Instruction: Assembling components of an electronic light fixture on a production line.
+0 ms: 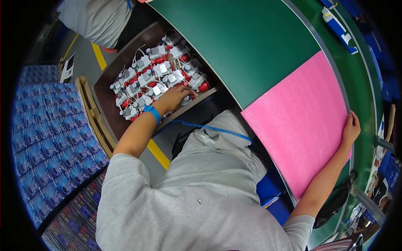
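Note:
My left hand, with a blue band round its wrist, reaches into a brown box of grey-white parts with red pieces and pale cables. Its fingers are bent round one grey-and-red part beside the near rim; the hand partly hides it. A pink foam sheet covers part of the green worktop. At the sheet's far right edge, my right hand has its thumb and fingers closed over the border.
A coiled blue cord runs from near the box across my lap. Stacks of blue printed packages stand at the left by a wooden pallet. Another person's grey clothing shows beyond the box. A metal rail edges the worktop.

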